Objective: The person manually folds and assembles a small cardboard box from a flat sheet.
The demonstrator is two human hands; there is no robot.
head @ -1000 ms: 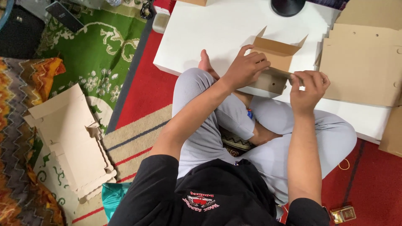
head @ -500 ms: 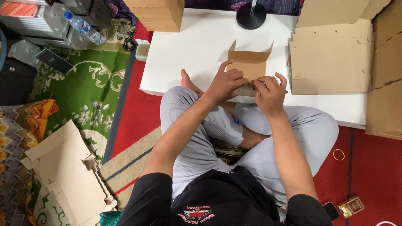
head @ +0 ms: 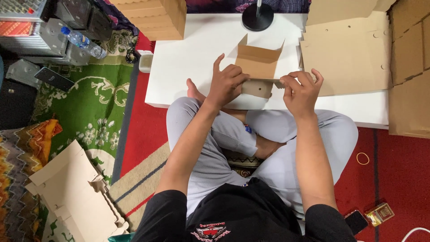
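Head view, grip: left hand (head: 227, 83) is pressing curled fingers on the near edge of a half-folded cardboard box (head: 258, 67); right hand (head: 301, 92) is pinching the box's right corner flap.
Box: brown, unfinished, side flaps standing up, a round hole in its front wall, sitting at the near edge of a low white table (head: 197, 49).
Surface: flat cardboard blanks (head: 349, 58) are lying beside the box, folded boxes (head: 154, 15) stacked at the far left.
Room: red rug (head: 403, 179) and green patterned carpet (head: 89, 107) are covering the floor.

Bright, even indoor light. White table (head: 197, 49) reads near overexposed toward 12 o'clock, no hard glare. Soft shadows beneath both forearms. Centre sharp; slight softness and mild wide-angle bending at 8 and 4 o'clock corners.
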